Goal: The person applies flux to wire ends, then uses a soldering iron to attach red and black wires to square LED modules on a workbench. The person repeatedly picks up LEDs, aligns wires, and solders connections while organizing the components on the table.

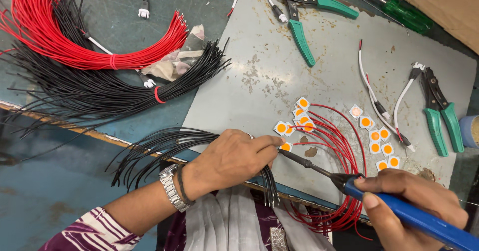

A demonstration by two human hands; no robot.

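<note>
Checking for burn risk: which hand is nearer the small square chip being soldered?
Left. The left hand has its fingers right at the chip. The right hand grips the blue soldering iron handle, farther back to the right.

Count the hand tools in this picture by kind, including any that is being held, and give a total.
Green-handled pliers: 2
Green-handled screwdriver: 1
Blue soldering iron, held in the right hand: 1
Total: 4

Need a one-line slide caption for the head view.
Right hand touches blue soldering iron to an orange-centred chip pinned by left hand.
</note>
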